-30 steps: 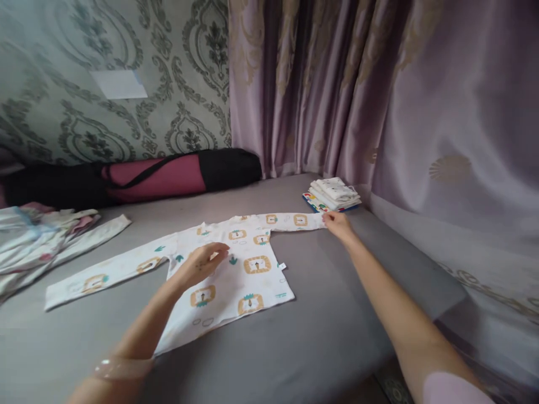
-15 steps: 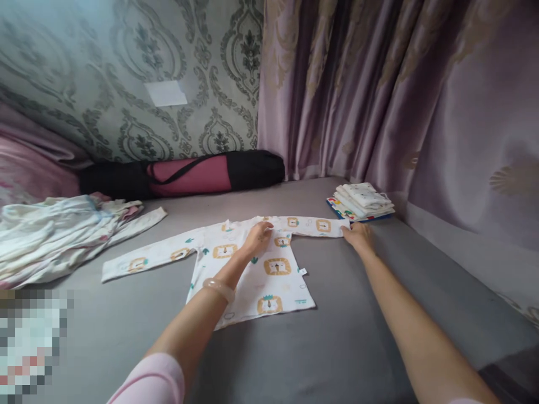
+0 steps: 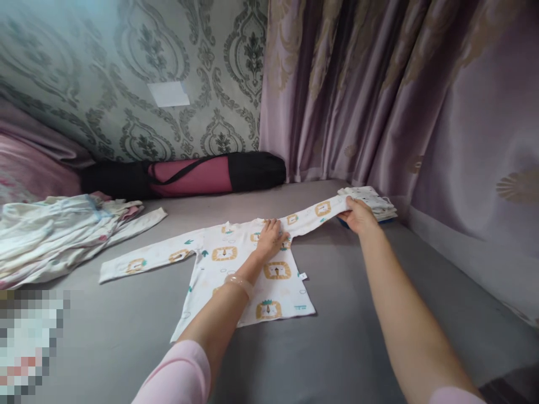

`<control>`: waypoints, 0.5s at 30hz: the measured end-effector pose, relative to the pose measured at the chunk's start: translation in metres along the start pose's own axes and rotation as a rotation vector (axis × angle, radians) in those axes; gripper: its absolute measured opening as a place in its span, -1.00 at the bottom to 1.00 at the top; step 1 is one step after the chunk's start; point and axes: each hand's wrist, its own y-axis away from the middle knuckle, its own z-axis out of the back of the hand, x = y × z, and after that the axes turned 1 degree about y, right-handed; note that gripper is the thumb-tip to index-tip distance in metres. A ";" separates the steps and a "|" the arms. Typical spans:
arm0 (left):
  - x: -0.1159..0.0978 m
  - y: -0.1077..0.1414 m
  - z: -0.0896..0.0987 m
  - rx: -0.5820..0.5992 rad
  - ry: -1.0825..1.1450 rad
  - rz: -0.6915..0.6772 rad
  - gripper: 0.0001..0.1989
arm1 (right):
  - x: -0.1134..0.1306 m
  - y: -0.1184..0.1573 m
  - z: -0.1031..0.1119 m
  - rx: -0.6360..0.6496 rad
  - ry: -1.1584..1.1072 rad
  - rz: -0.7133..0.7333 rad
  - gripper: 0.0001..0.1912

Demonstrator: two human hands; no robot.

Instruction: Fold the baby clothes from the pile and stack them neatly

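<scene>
A small white long-sleeved shirt (image 3: 227,269) with orange lion faces and green leaves lies spread on the grey sheet, its left sleeve stretched out flat. My left hand (image 3: 272,241) rests palm down on the shirt near the right shoulder, fingers spread a little. At the cuff of the right sleeve, my right hand (image 3: 357,215) pinches the fabric and holds it raised, with the sleeve slanting up from the shoulder. The cuff overlaps the view of a folded stack of clothes (image 3: 374,202).
A loose heap of light clothes (image 3: 54,235) lies at the left. Along the patterned wall (image 3: 202,67) is a black and dark pink long bag (image 3: 189,175). Purple curtains (image 3: 379,95) hang behind and to the right of the grey sheet (image 3: 337,348).
My right hand has moved up and away with the cuff, lifting the right sleeve. My left hand has shifted right on the shirt and its fingers lie flatter.
</scene>
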 end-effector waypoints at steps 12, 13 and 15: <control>-0.018 -0.009 0.026 0.271 -0.183 0.086 -0.15 | 0.025 0.040 -0.067 0.038 -0.293 -0.186 -0.82; -0.019 -0.011 0.029 0.288 -0.202 0.087 -0.15 | 0.026 0.046 -0.073 0.053 -0.291 -0.198 -0.83; -0.021 -0.016 0.035 0.316 -0.234 0.096 -0.13 | 0.026 0.059 -0.088 0.088 -0.296 -0.220 -0.85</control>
